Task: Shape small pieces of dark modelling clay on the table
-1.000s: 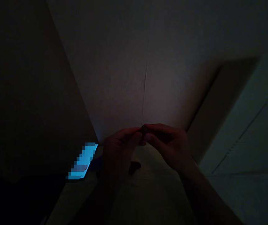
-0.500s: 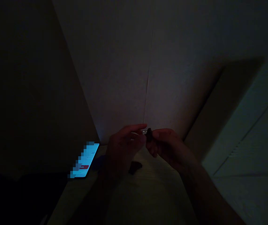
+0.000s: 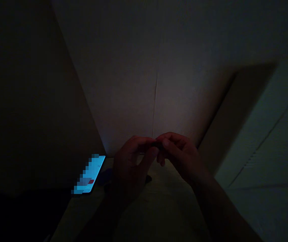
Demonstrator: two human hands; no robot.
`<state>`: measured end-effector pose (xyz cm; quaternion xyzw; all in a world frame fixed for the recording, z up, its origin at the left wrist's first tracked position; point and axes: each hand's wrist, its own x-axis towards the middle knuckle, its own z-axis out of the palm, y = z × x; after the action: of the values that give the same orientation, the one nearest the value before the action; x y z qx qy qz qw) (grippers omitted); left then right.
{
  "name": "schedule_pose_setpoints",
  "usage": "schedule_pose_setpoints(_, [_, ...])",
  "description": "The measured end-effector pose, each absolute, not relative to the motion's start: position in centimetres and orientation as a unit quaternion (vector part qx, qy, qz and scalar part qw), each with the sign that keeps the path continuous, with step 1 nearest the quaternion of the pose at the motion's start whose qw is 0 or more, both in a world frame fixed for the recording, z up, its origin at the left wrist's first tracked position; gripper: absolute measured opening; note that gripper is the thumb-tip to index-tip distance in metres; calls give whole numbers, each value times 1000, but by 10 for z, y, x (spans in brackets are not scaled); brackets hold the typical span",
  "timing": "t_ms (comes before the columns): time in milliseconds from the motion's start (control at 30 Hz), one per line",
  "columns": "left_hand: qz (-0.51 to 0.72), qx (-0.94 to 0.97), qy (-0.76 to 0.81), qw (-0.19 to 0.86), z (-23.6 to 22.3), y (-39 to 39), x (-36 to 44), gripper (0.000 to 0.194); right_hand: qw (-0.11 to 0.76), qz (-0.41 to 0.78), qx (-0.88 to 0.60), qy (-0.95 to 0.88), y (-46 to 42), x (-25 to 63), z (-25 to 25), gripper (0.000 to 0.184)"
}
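Observation:
In the dim head view, my left hand (image 3: 132,166) and my right hand (image 3: 181,154) meet above a wooden surface (image 3: 156,208), close to the wall. A small dark object (image 3: 157,144) sits between their fingertips, and its kind cannot be made out. Left thumb and fingers pinch its left end, while the right thumb and fingers close on its right end. Behind my left hand a dark piece (image 3: 148,179) lies on the surface, mostly covered. A bluish item (image 3: 105,176) also rests there, partly hidden by the same hand.
A lit phone or tablet screen (image 3: 89,174), partly pixelated, stands at the left edge of the surface. The pale wall (image 3: 128,84) with a vertical seam rises behind. To the right is a light panelled piece of furniture (image 3: 267,134).
The left fingers have closed onto the dark object, and the right fingers have shifted over it. The thin shiny bit that showed between the hands is now hidden. The view has shifted slightly.

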<state>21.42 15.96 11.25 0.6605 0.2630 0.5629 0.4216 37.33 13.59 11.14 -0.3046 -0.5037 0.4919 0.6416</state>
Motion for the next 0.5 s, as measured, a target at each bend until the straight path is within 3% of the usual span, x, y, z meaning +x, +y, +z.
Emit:
schedule_pose_setpoints(267, [583, 693, 264, 332, 112, 156, 213, 8, 658, 345, -350, -570, 125, 370, 117, 12])
schedule_pose_setpoints(333, [580, 687, 257, 354, 114, 155, 214, 6, 655, 320, -359, -582, 123, 369, 118, 7])
schedule_pose_setpoints(500, [567, 640, 256, 452, 114, 155, 217, 4, 658, 322, -360, -578, 122, 366, 119, 19])
